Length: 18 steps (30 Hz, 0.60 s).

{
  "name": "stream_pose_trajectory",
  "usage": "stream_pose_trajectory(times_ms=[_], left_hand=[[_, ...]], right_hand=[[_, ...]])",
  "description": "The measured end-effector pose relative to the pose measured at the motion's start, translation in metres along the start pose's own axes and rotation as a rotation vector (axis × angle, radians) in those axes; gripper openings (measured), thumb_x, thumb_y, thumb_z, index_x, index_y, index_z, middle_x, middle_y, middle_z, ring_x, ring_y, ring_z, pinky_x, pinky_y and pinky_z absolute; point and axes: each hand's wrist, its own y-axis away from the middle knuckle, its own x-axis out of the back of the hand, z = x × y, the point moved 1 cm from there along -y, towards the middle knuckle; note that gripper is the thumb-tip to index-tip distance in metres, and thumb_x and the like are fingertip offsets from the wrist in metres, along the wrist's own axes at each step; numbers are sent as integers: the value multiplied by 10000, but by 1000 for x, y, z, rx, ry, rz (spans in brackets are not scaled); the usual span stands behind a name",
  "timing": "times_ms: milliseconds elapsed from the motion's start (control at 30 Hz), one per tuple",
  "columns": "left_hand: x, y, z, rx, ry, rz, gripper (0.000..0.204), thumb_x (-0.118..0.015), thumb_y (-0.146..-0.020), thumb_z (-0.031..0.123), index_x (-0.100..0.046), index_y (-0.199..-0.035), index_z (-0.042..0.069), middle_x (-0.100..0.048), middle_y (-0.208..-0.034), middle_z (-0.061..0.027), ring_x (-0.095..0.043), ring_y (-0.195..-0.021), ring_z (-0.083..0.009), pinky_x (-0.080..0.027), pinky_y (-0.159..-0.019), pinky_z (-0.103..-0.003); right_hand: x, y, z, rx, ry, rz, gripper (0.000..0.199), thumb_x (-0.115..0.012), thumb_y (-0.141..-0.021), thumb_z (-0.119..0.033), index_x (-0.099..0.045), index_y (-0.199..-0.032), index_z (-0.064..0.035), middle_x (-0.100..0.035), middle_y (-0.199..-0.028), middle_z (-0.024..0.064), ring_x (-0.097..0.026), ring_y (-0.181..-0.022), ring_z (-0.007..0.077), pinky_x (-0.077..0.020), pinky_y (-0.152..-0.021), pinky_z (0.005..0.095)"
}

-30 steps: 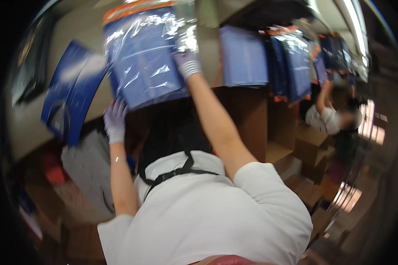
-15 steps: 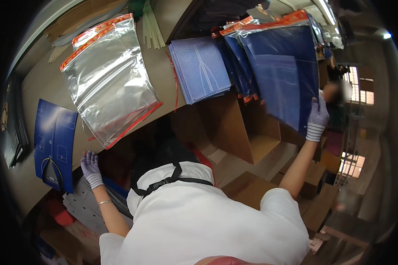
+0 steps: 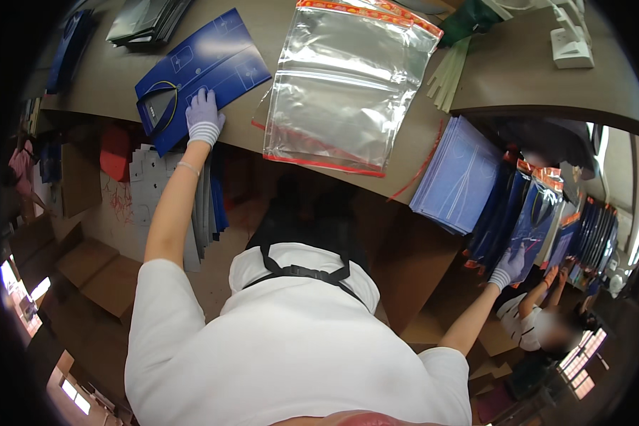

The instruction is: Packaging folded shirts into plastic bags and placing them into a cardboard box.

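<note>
On the table at the upper left lies a flat blue printed paper bag (image 3: 209, 67) with a dark, yellow-edged cord handle. My left hand (image 3: 204, 117), in a lilac glove with a striped cuff, rests on its near edge, fingers stretched out. At the right, my gloved right hand (image 3: 508, 266) grips the lower edge of a blue paper bag in a clear sleeve (image 3: 532, 220), which leans on a row of similar sleeved bags. Clear plastic sleeves (image 3: 348, 92) with red edges lie stacked in the middle. Beside them is a pile of light-blue printed sheets (image 3: 460, 174).
Pale strips (image 3: 449, 74) lie near a white power socket (image 3: 571, 46) on the table (image 3: 504, 78). Grey and blue sheets (image 3: 153, 184) stand beneath the table's edge. Cardboard boxes (image 3: 96, 273) fill the floor. Another person (image 3: 529, 319) works at the right.
My view has swung to the right. My left hand has moved up onto the blue paper bag. My right hand has lowered the sleeved bag from mid-air onto the row at the right.
</note>
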Motion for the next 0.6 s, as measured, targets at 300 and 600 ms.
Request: stream_pose_trajectory(times_ms=[300, 600], left_hand=[[32, -57, -55, -192, 222, 185, 169, -521, -743, 172, -583, -857, 63, -606, -837, -151, -587, -777, -337, -475, -661, -416], [202, 119, 64, -1275, 904, 528, 182, -638, -670, 103, -618, -849, 74, -628, -940, -72, -597, -903, -233, -461, -810, -352]], right_hand=[[31, 56, -161, -425, -873, -478, 269, -420, -903, -113, -564, -1093, 12, -609, -1033, 103, -566, -959, 163, -443, -846, 309], [77, 110, -312, -199, -2295, -1183, 877, -434, -761, -653, -251, -1337, -16, -465, -1212, 263, -515, -1076, 348, -479, -831, 409]])
